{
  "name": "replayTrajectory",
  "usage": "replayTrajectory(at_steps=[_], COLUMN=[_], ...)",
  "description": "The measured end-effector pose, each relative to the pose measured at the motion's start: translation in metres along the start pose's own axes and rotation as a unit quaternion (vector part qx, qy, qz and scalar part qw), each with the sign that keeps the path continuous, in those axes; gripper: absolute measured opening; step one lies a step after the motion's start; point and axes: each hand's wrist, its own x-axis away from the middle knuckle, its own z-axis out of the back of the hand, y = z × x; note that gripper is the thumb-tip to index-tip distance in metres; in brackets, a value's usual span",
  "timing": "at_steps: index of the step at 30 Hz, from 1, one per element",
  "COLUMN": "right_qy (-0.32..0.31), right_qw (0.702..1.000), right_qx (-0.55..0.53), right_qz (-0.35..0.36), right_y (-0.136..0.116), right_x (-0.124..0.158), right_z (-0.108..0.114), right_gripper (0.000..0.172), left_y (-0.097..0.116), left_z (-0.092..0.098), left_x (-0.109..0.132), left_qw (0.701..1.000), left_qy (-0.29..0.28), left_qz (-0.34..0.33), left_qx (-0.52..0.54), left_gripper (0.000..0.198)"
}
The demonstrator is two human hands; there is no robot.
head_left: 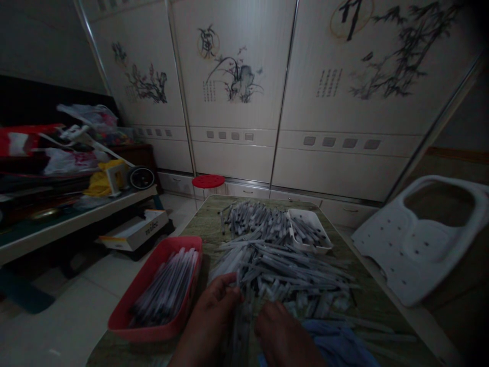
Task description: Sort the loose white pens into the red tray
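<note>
My left hand (pixel 218 305) is at the near middle of the table, thumb and fingers pinched on a slim translucent pen barrel standing up from the fingertips. To its right, my right hand (pixel 281 329) has its fingers curled in; anything inside them is hidden. Just beyond both hands lies a heap of long translucent pen barrels (pixel 282 262). Small clear pieces (pixel 301 300) are scattered in front of it. Left of my left hand, a red plastic basket (pixel 153 332) holds many similar barrels (pixel 171 280), darker at their near ends. The scene is dim and the hands slightly blurred.
At the table's far end is a pile of short dark-tipped pieces (pixel 255 216), beside a white tray (pixel 319 250) holding more. A blue cloth (pixel 340 344) lies near right. A red stool (pixel 208 181) stands beyond the table, a white plastic chair (pixel 412 255) right, a cluttered bench (pixel 95 211) left.
</note>
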Motion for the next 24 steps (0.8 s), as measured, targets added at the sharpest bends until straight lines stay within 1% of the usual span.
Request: replayTrajectory(at_steps=[3, 7, 10, 14, 16, 19, 22, 24], right_qy=[-0.005, -0.019, -0.013, -0.013, -0.009, -0.007, -0.02, -0.039], right_qw=[1.0, 1.0, 1.0, 1.0, 1.0, 1.0, 0.999, 0.999], right_qx=[-0.003, -0.006, 0.007, 0.01, 0.004, -0.003, -0.011, -0.001], right_qz=[0.014, -0.002, -0.001, 0.012, 0.008, -0.019, -0.026, -0.032], right_y=[0.001, -0.002, -0.005, -0.007, -0.006, -0.003, -0.003, -0.006], right_x=[0.001, 0.002, 0.001, 0.0, 0.001, 0.004, 0.005, 0.004], right_z=[0.001, 0.007, 0.007, 0.006, 0.011, 0.022, 0.03, 0.032], right_gripper=[0.011, 0.011, 0.009, 0.006, 0.009, 0.015, 0.017, 0.018], left_y=[-0.001, 0.001, 0.001, 0.001, 0.003, 0.005, 0.002, 0.0], left_z=[-0.001, -0.003, -0.002, -0.002, -0.002, -0.003, -0.001, 0.002], left_x=[0.0, 0.001, 0.001, 0.0, 0.001, 0.002, 0.001, 0.0], left_qw=[1.0, 1.0, 1.0, 1.0, 1.0, 1.0, 1.0, 1.0], left_qy=[-0.002, -0.001, 0.005, -0.001, 0.002, 0.01, -0.005, -0.016], left_qz=[0.002, 0.004, 0.003, -0.009, -0.009, -0.007, -0.008, -0.004], left_qx=[-0.001, -0.004, -0.011, -0.011, -0.012, -0.017, -0.012, -0.006], left_gripper=[0.04, 0.037, 0.04, 0.042, 0.042, 0.039, 0.036, 0.036])
